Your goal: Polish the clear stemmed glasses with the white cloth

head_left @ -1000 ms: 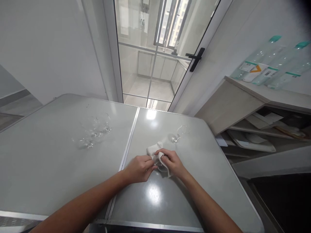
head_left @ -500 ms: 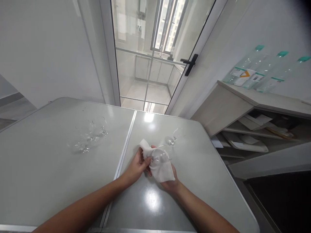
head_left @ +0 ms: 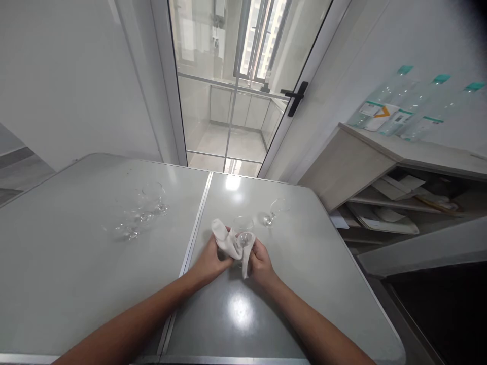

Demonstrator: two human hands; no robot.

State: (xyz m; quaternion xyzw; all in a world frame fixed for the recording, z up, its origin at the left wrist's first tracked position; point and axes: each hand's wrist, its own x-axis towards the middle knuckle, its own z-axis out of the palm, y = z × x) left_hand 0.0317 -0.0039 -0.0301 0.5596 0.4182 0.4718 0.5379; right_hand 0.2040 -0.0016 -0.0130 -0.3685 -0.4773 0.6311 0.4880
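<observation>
My two hands meet over the middle of the grey table (head_left: 95,284). My left hand (head_left: 210,259) is closed on a white cloth (head_left: 228,242) that wraps part of a clear wine glass (head_left: 243,232). My right hand (head_left: 262,261) is closed around the lower part of that glass, its bowl showing above the fingers. A second clear wine glass (head_left: 274,211) stands just beyond, to the right. Several more clear glasses (head_left: 142,210) stand in a group on the left half of the table.
A metal seam (head_left: 198,223) splits the table top in two. A glass door (head_left: 236,86) with a black handle is behind the table. At the right a wooden shelf unit (head_left: 380,177) holds papers, with clear bottles (head_left: 403,104) on top.
The glass was tipped on its side in the cloth; now its bowl points up and away from me. The cloth has bunched toward my left hand. My hands stayed in the same spot.
</observation>
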